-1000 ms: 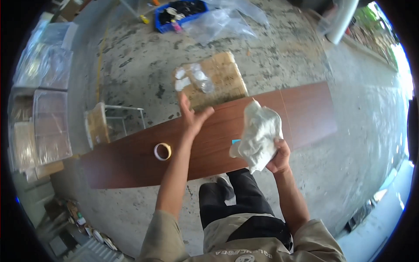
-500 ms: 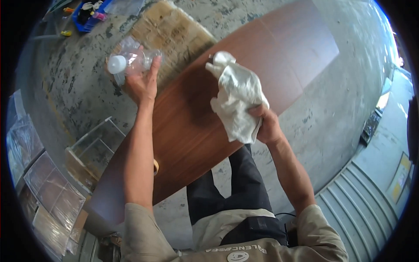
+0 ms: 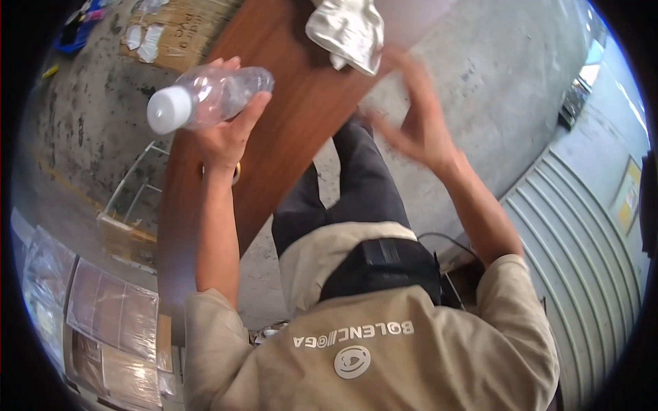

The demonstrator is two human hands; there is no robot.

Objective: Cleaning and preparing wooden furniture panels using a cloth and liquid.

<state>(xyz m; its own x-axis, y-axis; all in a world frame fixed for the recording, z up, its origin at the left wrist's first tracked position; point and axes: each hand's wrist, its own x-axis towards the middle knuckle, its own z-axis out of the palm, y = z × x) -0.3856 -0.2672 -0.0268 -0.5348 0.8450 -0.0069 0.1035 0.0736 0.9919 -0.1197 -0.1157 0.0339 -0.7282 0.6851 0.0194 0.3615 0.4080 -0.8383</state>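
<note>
My left hand (image 3: 225, 133) grips a clear plastic bottle (image 3: 212, 96) with a white cap, lifted above the left part of a long brown wooden board (image 3: 288, 123). A crumpled white cloth (image 3: 348, 31) lies on the board near the top of the view. My right hand (image 3: 411, 120) is blurred, fingers spread, empty, hovering just below the cloth over the board's near edge. A roll of tape (image 3: 236, 172) peeks out behind my left wrist.
A cardboard sheet (image 3: 171, 34) with white scraps lies on the concrete floor at the top left. A wire frame (image 3: 133, 198) stands left of the board. Plastic-wrapped flat packs (image 3: 103, 322) are stacked at the lower left. A corrugated metal shutter (image 3: 582, 274) is on the right.
My left hand picked the bottle up from the cardboard and raised it toward me. My right hand let go of the white cloth, which now lies on the board.
</note>
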